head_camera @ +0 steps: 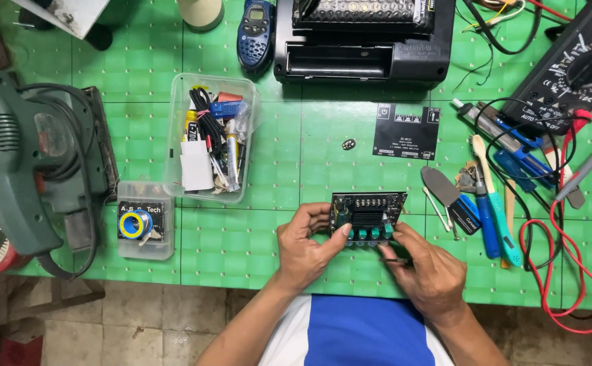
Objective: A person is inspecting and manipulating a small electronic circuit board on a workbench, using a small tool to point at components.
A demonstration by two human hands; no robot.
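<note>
Green gridded mat (241, 251) covers the bench, and near its front edge sits a small circuit board (368, 215) with a black finned heat sink and a row of teal parts along its near side. The left hand (306, 244) grips the board's left end, thumb pressed along the near edge and fingers curled behind it, so the board is lifted or tilted off the mat; which one is hard to tell. The right hand (423, 268) is closed narrowly around a thin dark tool (396, 259), whose tip points toward the board's lower right corner; I cannot tell whether the tip touches it.

A black faceplate (406, 131) lies flat farther back, with a small metal part (349, 144) just beside it. A clear tub of odds and ends (211, 139) stands to the left, and a spread of hand tools (492, 203) and red meter leads (567, 264) lies to the right.

The hold looks one-sided, so a push from the tool could twist the board out of the thumb's pinch. The tip could also slip off and scrape the teal parts. The leads lie near the right wrist, and a sweep of the arm could snag them.
</note>
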